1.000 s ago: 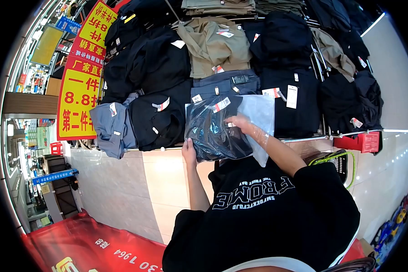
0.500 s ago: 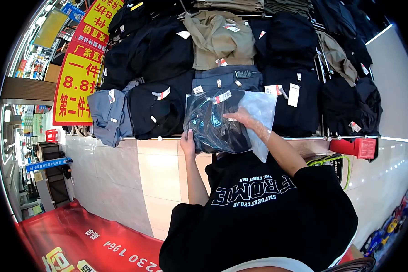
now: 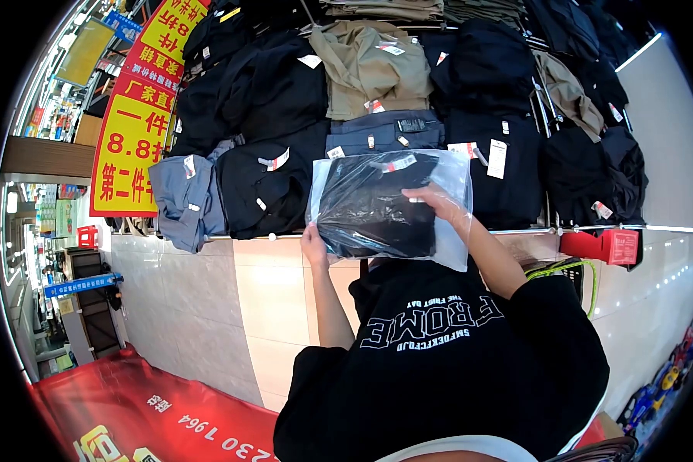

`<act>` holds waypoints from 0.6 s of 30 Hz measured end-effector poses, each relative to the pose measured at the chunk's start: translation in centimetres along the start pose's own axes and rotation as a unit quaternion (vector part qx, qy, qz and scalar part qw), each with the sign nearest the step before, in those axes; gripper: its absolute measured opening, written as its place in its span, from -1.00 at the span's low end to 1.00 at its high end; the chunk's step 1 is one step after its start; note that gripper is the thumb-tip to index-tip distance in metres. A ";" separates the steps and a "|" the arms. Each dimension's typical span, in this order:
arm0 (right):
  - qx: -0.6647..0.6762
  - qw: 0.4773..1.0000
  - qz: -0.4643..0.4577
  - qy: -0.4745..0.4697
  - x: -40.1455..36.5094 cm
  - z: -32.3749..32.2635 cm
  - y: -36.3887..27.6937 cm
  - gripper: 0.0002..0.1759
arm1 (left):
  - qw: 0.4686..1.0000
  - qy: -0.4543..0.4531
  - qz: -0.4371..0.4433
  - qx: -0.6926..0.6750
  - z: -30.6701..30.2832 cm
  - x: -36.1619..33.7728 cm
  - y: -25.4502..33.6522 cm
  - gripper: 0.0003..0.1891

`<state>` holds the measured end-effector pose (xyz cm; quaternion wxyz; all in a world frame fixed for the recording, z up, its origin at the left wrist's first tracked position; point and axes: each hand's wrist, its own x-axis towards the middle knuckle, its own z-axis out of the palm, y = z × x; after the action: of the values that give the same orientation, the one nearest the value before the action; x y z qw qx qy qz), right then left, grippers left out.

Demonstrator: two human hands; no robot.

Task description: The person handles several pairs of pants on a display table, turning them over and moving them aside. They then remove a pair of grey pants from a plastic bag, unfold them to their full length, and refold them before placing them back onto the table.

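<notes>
A folded black garment [image 3: 377, 219] with a white and red tag lies flat in a clear plastic bag [image 3: 452, 245], held up in front of my chest. My left hand [image 3: 313, 245] is closed on the bag's lower left edge, thumb on top. My right hand [image 3: 436, 203] reaches in from the right, and plastic covers its wrist, so it seems to be inside the bag. Its thumb side lies over the garment while the other fingers are hidden underneath. Just behind the bag are folded grey-blue trousers [image 3: 346, 138] on the display.
Folded dark clothes [image 3: 266, 181] and khaki trousers [image 3: 377, 69] fill the sloped rack ahead. A red and yellow sign [image 3: 127, 154] stands at left, with a red banner [image 3: 162, 408] below. A red box [image 3: 616, 246] and a green-rimmed basket [image 3: 591, 289] are at right.
The bag has flattened and spread out around the garment, its left edge shifting slightly left with my left hand. My right hand has moved slightly right.
</notes>
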<state>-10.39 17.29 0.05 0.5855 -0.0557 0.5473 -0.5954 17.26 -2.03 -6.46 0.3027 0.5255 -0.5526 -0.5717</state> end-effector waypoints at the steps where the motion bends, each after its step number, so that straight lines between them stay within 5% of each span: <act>1: 0.025 1.000 -0.012 -0.014 -0.8 -0.8 0.0 -0.57 | 0.999 0.028 0.007 -0.013 -0.4 0.5 0.0 -0.62; 6: 0.051 0.996 -0.048 0.052 -9.0 -2.7 -4.4 -0.60 | 0.995 0.089 0.010 -0.044 -3.5 2.4 3.9 -0.63; 10: 0.118 0.982 -0.121 0.088 -14.0 -5.9 -6.2 -0.53 | 0.983 0.138 0.104 -0.060 -7.1 6.0 7.6 -0.63; 12: 0.153 0.967 -0.145 0.145 -16.5 -6.1 -7.7 -0.50 | 0.978 0.154 0.139 0.016 -9.9 8.8 8.9 -0.64; 17: -0.002 0.944 -0.249 0.214 -18.5 -9.2 -8.6 -0.44 | 0.934 0.183 0.170 0.256 -10.4 10.2 12.6 -0.56; 18: 0.002 0.941 -0.251 0.225 -18.7 -9.2 -8.7 -0.44 | 0.863 0.279 0.177 0.383 -9.1 8.8 13.5 -0.55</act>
<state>-16.67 34.35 13.39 0.2787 -0.0547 0.6321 -0.7210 20.26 -15.84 5.47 0.3150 0.6307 -0.7045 -0.0816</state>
